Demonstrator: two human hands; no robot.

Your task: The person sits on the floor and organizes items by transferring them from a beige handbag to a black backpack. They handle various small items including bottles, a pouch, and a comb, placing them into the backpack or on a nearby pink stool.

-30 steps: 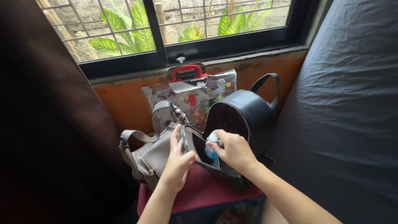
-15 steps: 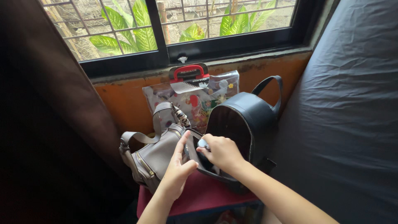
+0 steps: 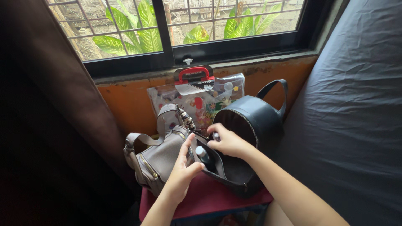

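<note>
**Two hands working at the mouth of an open black bag**

The left hand (image 3: 181,175) is resting at the near rim of the black bag (image 3: 255,125), fingers stretched upward and thumb hooked over the opened edge, holding the flap back rather than closing around anything. The right hand (image 3: 226,141) is reaching in from the right, curled narrowly over the bag's opening; something small and pale is showing at its fingertips, but it is too small to tell what it is or how firmly it is being pinched. Just below that hand, a small bottle with a light cap (image 3: 202,153) is lying inside the bag's mouth, between the two hands, against the dark lining.

The black bag is lying on its side with its round zipped lid thrown open and its handle (image 3: 276,94) arching up towards the wall. It is sitting on a dark red cushioned stool (image 3: 201,201), taking up the right half of the seat. A grey handbag (image 3: 161,157) with a strap is leaning against it, hanging over the stool's left edge, the two bags touching.

Behind both bags, a clear plastic pouch with a red handle (image 3: 194,90) and colourful contents is standing upright against the orange wall (image 3: 125,104) under the window (image 3: 167,33), where green leaves are showing through the bars. A dark curtain (image 3: 50,104) is hanging on the left, and a dark-covered mattress (image 3: 356,104) is filling the right side.
</note>
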